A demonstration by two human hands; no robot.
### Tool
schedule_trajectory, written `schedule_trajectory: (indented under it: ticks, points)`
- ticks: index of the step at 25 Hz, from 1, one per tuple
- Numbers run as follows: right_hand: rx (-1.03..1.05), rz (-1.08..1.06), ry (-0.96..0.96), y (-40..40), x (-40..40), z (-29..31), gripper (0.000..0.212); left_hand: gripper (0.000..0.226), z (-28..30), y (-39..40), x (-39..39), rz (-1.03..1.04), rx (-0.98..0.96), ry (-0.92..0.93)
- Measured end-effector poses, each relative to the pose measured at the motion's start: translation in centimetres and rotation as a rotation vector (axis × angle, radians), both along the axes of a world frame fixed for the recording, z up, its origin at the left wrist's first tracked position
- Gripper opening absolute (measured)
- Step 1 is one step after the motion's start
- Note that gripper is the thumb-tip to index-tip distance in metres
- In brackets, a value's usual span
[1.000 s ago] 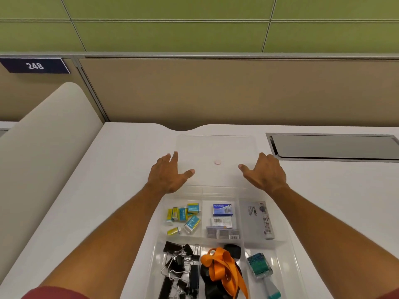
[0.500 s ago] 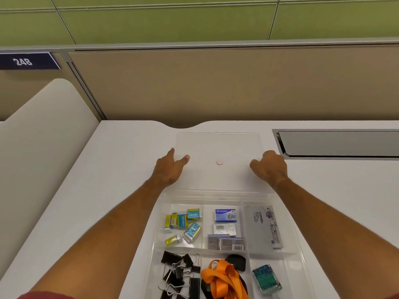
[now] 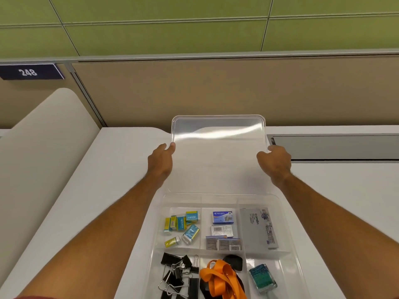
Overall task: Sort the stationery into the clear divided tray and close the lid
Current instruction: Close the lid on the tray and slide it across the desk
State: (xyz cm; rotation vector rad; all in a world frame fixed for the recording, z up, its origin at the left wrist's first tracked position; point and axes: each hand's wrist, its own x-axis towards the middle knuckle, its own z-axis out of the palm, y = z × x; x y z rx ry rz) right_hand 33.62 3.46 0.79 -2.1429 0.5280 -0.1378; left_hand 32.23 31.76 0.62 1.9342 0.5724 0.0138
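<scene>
The clear divided tray [image 3: 287,214] sits on the white desk near me, filled with stationery: small erasers [image 3: 183,225], staple boxes [image 3: 222,230], a grey Camlin box [image 3: 257,228], black binder clips [image 3: 179,275], an orange lanyard [image 3: 220,279] and a teal item [image 3: 262,278]. Behind the tray the clear lid [image 3: 218,137] is tilted up, its far edge raised off the desk. My left hand [image 3: 160,161] grips the lid's left edge and my right hand [image 3: 275,161] grips its right edge.
A beige partition wall [image 3: 194,91] with a "248" sign [image 3: 28,72] stands behind the desk. A grey recessed cable hatch [image 3: 334,146] lies in the desk at the right. A curved cream divider [image 3: 43,137] borders the left side.
Both hands moved from lying flat on the lid to its side edges and closed on them. The lid, flat on the desk before, now has its far edge lifted.
</scene>
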Motion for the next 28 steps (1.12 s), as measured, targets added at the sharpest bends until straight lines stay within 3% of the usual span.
schedule_trajectory:
  ticks: [2,5,8,14,19,22,26,28]
  points:
    - [0.073,-0.008,-0.033,0.1,-0.4,1.1,0.047,0.062,1.1,0.3,-0.6,0.031,-0.064,-0.05]
    - [0.102,-0.025,-0.103,0.1,-1.4,2.9,0.018,0.048,3.0,0.2,-1.3,0.069,-0.094,-0.13]
    - [0.131,-0.071,-0.2,0.1,-3.0,5.3,0.023,0.025,5.1,0.1,-2.3,0.12,-0.165,-0.232]
    - [0.335,-0.126,-0.356,-0.6,-6.7,9.9,0.023,0.028,9.0,0.6,-5.2,0.176,-0.324,-0.345]
    - [0.812,-0.261,-0.312,-1.6,-9.7,11.5,0.005,0.03,10.8,1.4,-8.3,0.263,-0.525,-0.4]
    - [0.934,-0.239,-0.328,-1.8,-12.4,11.8,0.003,0.027,10.7,1.8,-10.5,0.308,-0.629,-0.389]
    - [1.049,-0.187,-0.326,-2.5,-15.8,11.3,0.01,0.004,10.2,2.3,-13.9,0.313,-0.695,-0.352]
    - [1.049,-0.179,-0.295,-2.9,-17.3,10.5,0.011,0.006,9.9,2.5,-15.8,0.275,-0.74,-0.328]
